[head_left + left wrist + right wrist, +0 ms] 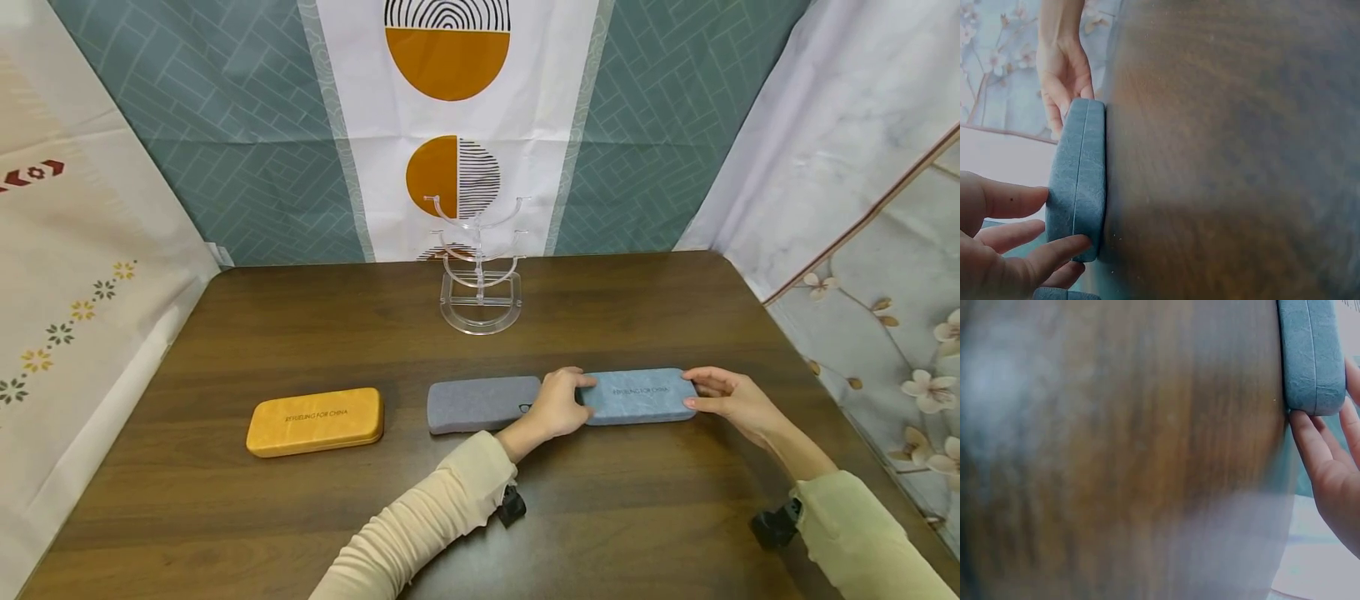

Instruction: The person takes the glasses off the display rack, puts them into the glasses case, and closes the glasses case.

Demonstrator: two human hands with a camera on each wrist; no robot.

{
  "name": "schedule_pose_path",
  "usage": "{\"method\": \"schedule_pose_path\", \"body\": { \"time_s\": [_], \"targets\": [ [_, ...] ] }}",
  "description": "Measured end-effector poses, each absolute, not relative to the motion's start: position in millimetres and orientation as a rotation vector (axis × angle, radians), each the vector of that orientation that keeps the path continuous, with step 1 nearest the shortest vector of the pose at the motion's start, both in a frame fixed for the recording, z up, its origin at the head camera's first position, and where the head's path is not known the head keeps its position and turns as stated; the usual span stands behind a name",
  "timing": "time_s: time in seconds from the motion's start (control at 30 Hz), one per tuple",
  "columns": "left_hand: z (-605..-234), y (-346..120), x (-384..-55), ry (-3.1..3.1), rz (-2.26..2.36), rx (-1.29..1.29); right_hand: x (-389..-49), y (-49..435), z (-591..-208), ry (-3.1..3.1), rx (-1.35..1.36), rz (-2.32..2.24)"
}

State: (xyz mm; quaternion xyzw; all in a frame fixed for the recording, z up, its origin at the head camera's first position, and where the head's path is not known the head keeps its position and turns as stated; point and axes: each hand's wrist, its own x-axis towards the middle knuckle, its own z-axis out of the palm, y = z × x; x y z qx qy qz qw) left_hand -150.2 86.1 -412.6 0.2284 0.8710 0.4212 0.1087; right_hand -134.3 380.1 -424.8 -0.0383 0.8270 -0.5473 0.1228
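A closed blue glasses case [647,407] lies on the right half of the brown table, lettering on its lid. My left hand [558,404] holds its left end between thumb and fingers; the left wrist view shows those fingertips [1079,244] against the case's edge. At the opposite end my right hand [738,405] grips the case with thumb and fingers. In the right wrist view the case's rounded end [1315,381] sits between that hand's fingers. Just left of my left hand lies a grey glasses case [476,402], its right end partly covered by the hand.
A yellow glasses case [318,423] lies farther left on the table [337,517]. Behind the cases stands a clear tiered display rack [480,312]. Patterned cloths [660,133] hang around the back and sides.
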Motion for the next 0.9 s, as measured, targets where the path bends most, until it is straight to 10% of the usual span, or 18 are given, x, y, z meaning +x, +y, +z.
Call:
{"method": "schedule_pose_path", "body": {
  "time_s": [0.9],
  "targets": [
    [-389,54,-155,2.466,1.706,0.847,-131,321,-379,2.726,0.017,-1.573]
  ]
}}
